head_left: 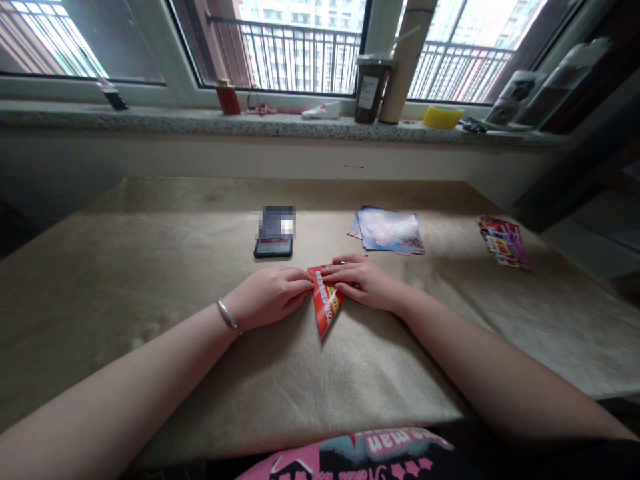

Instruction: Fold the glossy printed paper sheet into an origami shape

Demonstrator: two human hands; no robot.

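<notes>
A red and yellow printed paper (pixel 326 305), folded to a narrow triangle pointing toward me, lies flat on the beige table (pixel 150 267). My left hand (pixel 270 295), with a silver bracelet on the wrist, rests curled at its left edge, fingertips pinching the top corner. My right hand (pixel 365 279) presses its fingers flat on the paper's upper right part. Both hands meet at the paper's top corner.
A dark phone (pixel 274 233) lies just beyond my hands. A stack of printed sheets (pixel 390 231) sits to its right, and more colourful paper (pixel 504 243) near the right edge. The windowsill holds a red cup (pixel 228 97), a dark jar (pixel 370 85) and yellow tape (pixel 442 116).
</notes>
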